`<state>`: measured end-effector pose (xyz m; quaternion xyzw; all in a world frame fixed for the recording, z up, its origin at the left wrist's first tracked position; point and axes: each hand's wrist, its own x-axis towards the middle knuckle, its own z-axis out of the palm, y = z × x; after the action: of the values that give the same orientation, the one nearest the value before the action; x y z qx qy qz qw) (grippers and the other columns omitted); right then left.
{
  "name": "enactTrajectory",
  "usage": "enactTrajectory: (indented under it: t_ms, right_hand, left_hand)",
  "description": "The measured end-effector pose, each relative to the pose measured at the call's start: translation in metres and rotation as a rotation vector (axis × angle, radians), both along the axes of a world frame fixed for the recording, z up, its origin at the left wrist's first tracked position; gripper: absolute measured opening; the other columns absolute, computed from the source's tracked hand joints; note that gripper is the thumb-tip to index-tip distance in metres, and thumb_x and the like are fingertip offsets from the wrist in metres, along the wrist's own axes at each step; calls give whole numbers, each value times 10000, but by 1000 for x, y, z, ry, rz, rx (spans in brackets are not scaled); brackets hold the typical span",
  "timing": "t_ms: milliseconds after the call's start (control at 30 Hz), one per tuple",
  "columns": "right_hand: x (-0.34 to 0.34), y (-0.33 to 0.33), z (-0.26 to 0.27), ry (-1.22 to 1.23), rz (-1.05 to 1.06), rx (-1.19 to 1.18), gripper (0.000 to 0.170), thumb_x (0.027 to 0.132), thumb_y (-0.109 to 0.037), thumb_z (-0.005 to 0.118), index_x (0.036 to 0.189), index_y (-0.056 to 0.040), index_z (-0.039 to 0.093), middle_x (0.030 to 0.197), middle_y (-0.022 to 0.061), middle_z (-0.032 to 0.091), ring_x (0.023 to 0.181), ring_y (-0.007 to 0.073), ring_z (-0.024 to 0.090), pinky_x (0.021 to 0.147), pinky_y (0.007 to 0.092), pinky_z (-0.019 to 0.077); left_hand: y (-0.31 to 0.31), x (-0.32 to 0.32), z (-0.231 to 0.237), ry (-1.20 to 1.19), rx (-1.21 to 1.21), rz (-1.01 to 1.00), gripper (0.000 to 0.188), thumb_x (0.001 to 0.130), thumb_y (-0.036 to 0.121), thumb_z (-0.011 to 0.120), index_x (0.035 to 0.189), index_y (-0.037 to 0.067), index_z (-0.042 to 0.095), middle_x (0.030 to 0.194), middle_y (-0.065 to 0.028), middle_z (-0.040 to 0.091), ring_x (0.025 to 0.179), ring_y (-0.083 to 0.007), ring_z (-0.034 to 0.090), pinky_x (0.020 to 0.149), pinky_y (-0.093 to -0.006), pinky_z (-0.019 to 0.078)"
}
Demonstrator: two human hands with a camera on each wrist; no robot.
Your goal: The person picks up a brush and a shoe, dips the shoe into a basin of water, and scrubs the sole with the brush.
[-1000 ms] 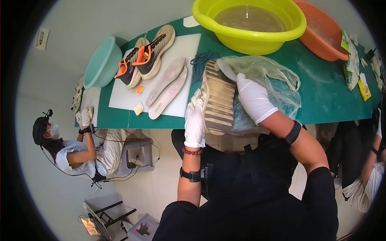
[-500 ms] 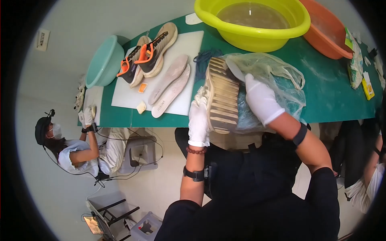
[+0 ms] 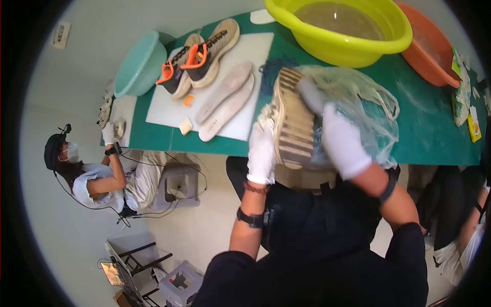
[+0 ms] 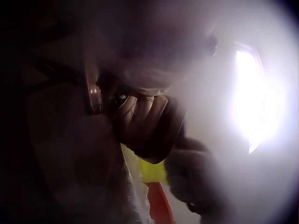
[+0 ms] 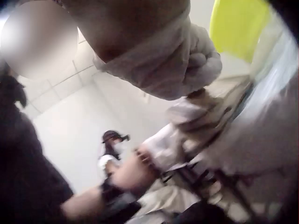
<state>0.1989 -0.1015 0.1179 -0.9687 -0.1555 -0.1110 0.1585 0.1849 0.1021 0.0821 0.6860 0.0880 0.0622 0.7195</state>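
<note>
My white-gloved left hand (image 3: pixel 262 148) grips the side of a shoe (image 3: pixel 294 123), whose ridged, beige-and-dark sole faces up toward my head. In my gloved right hand (image 3: pixel 343 140) is a pale grey brush (image 3: pixel 310 95) with an oval head; it lies over the upper right part of the sole, and its bristle side is hidden. Both brush and right hand are blurred. The left wrist view is dark but shows the sole (image 4: pixel 149 123) close to the right hand (image 4: pixel 194 172). Curled fingers of the right hand (image 5: pixel 198 67) appear in the right wrist view.
Behind the shoe lies a clear plastic bag (image 3: pixel 363 102). A yellow basin (image 3: pixel 348 48) of cloudy water and an orange basin (image 3: pixel 427 56) stand farther back. Left are a white board (image 3: pixel 163 110), a pair of sneakers (image 3: pixel 204 61), insoles (image 3: pixel 227 110) and a teal basin (image 3: pixel 140 66). Another person (image 3: pixel 102 179) sits left.
The brush and right hand have slid slightly down along the sole toward me and are now blurred. The left hand keeps its grip on the shoe. The head view has shifted, moving the scene rightward.
</note>
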Motion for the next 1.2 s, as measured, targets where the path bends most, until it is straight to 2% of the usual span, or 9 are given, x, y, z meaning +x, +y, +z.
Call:
enactTrajectory:
  t_ms: [100,167,367,500,667,800,933,1067,1200]
  right_hand:
    - [-66,33,32,-13,164,-331,249,879,-117,585,1111,-38,543,677,60,601,549,211,675,513,372,567]
    - [-17,11,8,-147,139,67,167,916,-55,551,1076,-12,531,666,105,626,579,288,694,504,402,566]
    - [-58,26,28,135,62,-237,177,905,-42,561,1076,-38,514,685,123,662,628,284,731,531,407,590]
    - [12,-11,-23,81,3,35,179,905,-20,542,1078,9,505,700,144,669,639,362,716,533,428,583]
    - [-62,27,35,85,205,-47,148,901,-87,571,1028,-34,518,672,104,659,598,267,721,515,404,576]
    - [17,3,-24,125,-58,111,158,935,-92,545,1072,-13,539,708,146,694,624,316,731,527,455,579]
    - [-64,30,39,190,111,-120,153,948,-96,553,1061,6,549,706,177,692,617,322,729,504,457,574]
    - [10,-5,-33,35,-54,92,163,894,-112,594,1025,-21,563,644,119,640,556,250,713,434,412,539]
    - [-75,25,25,75,31,-151,118,911,-75,590,998,-14,536,725,153,668,547,281,696,444,426,545]
  left_hand:
    - [5,-7,-10,54,17,72,432,1109,255,475,1441,-18,519,1363,-88,620,1167,-153,589,1045,-300,451]
    - [1,-7,2,95,73,51,441,1110,256,472,1458,-12,508,1362,-81,618,1156,-148,590,1042,-298,455]
    - [0,-4,1,139,71,88,432,1109,276,457,1405,-28,537,1310,-117,653,1163,-179,600,1019,-311,452]
    - [-10,-6,15,77,-101,68,411,1099,283,483,1365,-20,562,1255,-101,665,1071,-166,618,946,-304,486]
    - [-3,-8,11,157,127,93,401,1101,252,463,1380,-22,553,1248,-104,666,1066,-152,627,935,-318,504]
    - [-7,-5,19,104,-103,7,443,1111,278,471,1445,-10,521,1332,-76,616,1141,-141,592,1007,-295,469]
    - [-8,-5,13,75,-9,87,400,1110,213,437,1426,-15,530,1259,-93,658,1047,-151,635,913,-315,521]
    - [-12,-7,20,120,-108,78,406,1110,207,439,1440,-15,520,1282,-102,651,1085,-152,621,952,-308,502]
    - [-4,-7,6,47,-2,86,412,1107,219,456,1436,-19,523,1300,-107,648,1112,-163,610,982,-311,484]
